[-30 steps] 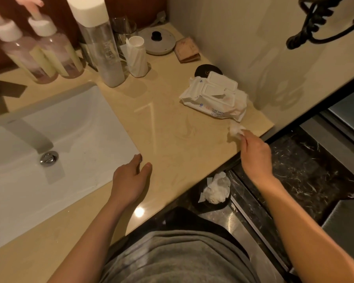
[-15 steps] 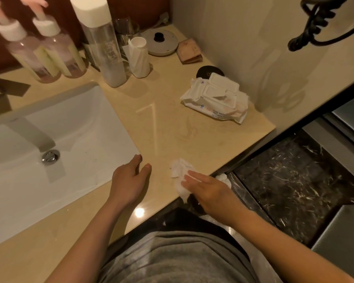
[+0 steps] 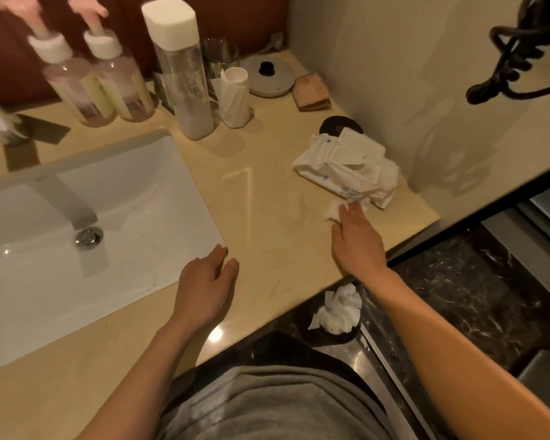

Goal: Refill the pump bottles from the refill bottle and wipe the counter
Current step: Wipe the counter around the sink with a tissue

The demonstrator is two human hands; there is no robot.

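Right hand (image 3: 356, 242) on wipe (image 3: 333, 211) — beside pack (image 3: 340, 163); left hand (image 3: 204, 287) on counter (image 3: 267, 201)

Pump bottles (image 3: 124, 90) blurred, pink tops cropped by edge.

— How many bottles do we count behind the sink (image 3: 140, 217)?
— We count two pump bottles (image 3: 77, 90) (image 3: 126, 87) and one refill bottle (image 3: 185, 81).
— And to the right of the sink?
— We count one wipe pack (image 3: 346, 166), one loose wipe (image 3: 334, 212), one wrapped cup (image 3: 235, 96) and one glass (image 3: 219, 55).
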